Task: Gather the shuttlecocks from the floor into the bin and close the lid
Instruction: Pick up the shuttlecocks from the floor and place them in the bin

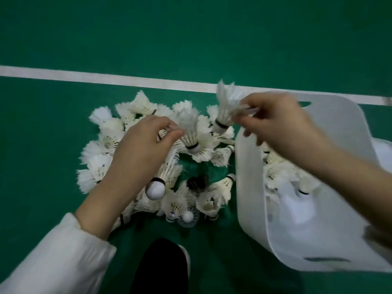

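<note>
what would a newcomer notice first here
A pile of white shuttlecocks lies spread on the green floor at centre. Above it, the left hand pinches a raised shuttlecock and the right hand pinches a second shuttlecock by its feathers, just left of the white bin, which stands open at right and already holds several.

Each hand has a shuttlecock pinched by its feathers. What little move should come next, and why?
Probably carry the right hand a little rightward and drop its white feathered shuttlecock into the white plastic bin: it hangs just outside the bin's wall, and the bin is open.
</note>
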Demonstrator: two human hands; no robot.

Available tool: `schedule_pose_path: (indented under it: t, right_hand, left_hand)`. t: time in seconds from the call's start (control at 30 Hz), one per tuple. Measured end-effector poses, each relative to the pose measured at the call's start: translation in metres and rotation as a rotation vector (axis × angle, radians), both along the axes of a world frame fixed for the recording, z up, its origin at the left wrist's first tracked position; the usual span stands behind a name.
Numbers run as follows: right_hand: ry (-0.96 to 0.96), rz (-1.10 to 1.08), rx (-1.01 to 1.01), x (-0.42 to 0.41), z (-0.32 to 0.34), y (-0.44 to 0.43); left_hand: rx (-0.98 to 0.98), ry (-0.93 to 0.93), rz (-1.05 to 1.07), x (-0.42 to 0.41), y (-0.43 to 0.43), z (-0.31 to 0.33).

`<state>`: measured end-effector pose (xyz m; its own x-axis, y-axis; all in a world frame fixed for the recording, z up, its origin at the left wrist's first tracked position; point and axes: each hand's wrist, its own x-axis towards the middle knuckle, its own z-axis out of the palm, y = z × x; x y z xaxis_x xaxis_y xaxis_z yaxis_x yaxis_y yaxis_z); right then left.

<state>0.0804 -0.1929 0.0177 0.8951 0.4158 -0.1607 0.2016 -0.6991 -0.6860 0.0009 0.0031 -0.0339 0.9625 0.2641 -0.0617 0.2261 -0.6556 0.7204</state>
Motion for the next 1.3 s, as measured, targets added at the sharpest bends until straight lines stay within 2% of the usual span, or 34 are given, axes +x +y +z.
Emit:
schedule_pose_path:
  t: [0.17, 0.27, 0.33, 0.47, 0.6, 0.9, 1.1, 1.3]
  right_hand:
    - [-0.062, -0.223, -0.075, 0.003, 0.022, -0.089]
    - [0.051, -0.359, -0.212, -0.012, -0.001, -0.132]
    - [0.163, -0.359, -0.337, -0.021, -0.022, -0.151]
    - [0.355, -0.183, -0.678, -0.033, -0.059, -0.173]
    - [0.425, -0.049, -0.688, -0.040, -0.102, -0.175]
    - [0.173, 0.014, -0.658, -0.028, -0.135, -0.170]
    - [0.293, 0.034, -0.613, -0.028, -0.136, -0.176]
    - [0.295, 0.032, -0.665, -0.025, -0.113, -0.178]
  left_hand:
    - [0.063, -0.009, -0.096, 0.005, -0.041, 0.005]
    - [0.084, 0.003, -0.163, 0.001, -0.059, -0.001]
    - [0.092, 0.025, -0.190, -0.003, -0.065, -0.004]
    - [0.084, 0.073, -0.202, -0.010, -0.074, -0.011]
    - [-0.005, 0.140, -0.172, -0.015, -0.082, -0.019]
    - [0.022, 0.137, -0.236, -0.014, -0.095, -0.021]
    - [0.016, 0.155, -0.243, -0.015, -0.097, -0.025]
    - [0.076, 0.125, -0.262, -0.016, -0.093, -0.029]
